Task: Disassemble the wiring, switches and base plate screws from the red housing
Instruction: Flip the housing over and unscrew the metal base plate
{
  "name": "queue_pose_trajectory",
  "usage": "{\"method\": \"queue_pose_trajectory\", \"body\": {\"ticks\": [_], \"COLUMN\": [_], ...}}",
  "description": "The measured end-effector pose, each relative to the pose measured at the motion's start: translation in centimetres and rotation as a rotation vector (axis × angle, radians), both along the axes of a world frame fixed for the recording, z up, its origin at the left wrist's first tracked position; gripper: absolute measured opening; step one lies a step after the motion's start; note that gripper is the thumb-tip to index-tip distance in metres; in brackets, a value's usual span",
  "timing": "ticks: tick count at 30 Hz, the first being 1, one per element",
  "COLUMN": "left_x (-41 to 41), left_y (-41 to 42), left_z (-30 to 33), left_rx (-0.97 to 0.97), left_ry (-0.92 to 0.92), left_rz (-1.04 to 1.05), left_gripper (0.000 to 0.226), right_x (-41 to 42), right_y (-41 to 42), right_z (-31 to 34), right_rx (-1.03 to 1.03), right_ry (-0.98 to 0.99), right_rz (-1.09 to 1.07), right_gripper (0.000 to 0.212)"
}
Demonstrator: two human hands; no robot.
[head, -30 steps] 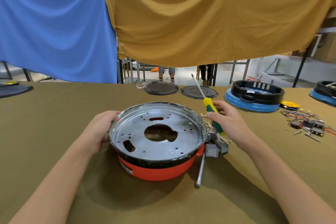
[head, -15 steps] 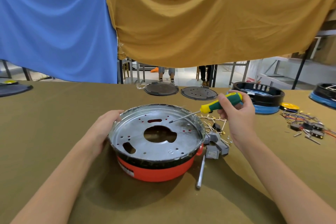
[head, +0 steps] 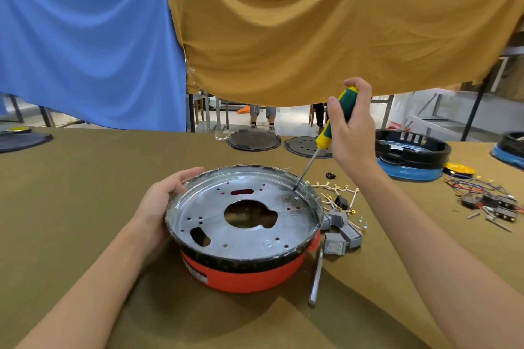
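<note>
The red housing [head: 243, 278] sits in the middle of the table, its silver base plate [head: 243, 231] facing up with a large centre hole. My left hand [head: 163, 201] holds the housing's left rim. My right hand [head: 353, 129] grips the green and yellow screwdriver [head: 334, 122], held nearly upright, with the tip down at the plate's far right rim beside a small screw [head: 296, 198]. Grey switches [head: 338, 231] and pale wiring [head: 337, 193] lie loose on the cloth just right of the housing.
A metal rod [head: 316, 280] lies right of the housing. Further right are a wire and switch pile [head: 487, 198], a black and blue housing [head: 411, 156] and a yellow disc [head: 459, 170]. Two dark round plates [head: 253, 140] lie at the back. Blue and mustard cloths hang behind.
My right hand has risen and swung the screwdriver from nearly level to nearly upright, bringing its tip down to the plate's far right rim. My left hand stays on the rim.
</note>
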State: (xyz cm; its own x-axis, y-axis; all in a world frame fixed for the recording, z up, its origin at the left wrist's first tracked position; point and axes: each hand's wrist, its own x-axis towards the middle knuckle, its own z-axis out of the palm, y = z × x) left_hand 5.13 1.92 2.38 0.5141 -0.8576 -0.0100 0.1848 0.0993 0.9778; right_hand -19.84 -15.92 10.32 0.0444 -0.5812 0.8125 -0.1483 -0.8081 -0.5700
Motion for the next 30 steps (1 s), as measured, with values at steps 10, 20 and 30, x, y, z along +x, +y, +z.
{"method": "queue_pose_trajectory", "body": {"ticks": [10, 20, 30], "left_x": [0.2, 0.3, 0.0], "left_y": [-0.5, -0.6, -0.5], "left_z": [-0.4, -0.4, -0.1], "left_rx": [-0.003, 0.023, 0.048], "left_ry": [-0.011, -0.050, -0.051], "left_rz": [-0.024, -0.011, 0.017], "left_gripper": [0.058, 0.055, 0.053], "right_x": [1.3, 1.1, 1.4], "right_y": [-0.6, -0.2, 0.5], "right_z": [0.1, 1.3, 3.4], "right_rx": [-0.097, -0.054, -0.026], "right_ry": [0.119, 0.246, 0.448], "right_rz": [0.036, 0.293, 0.002], "right_gripper": [0.029, 0.025, 0.033]}}
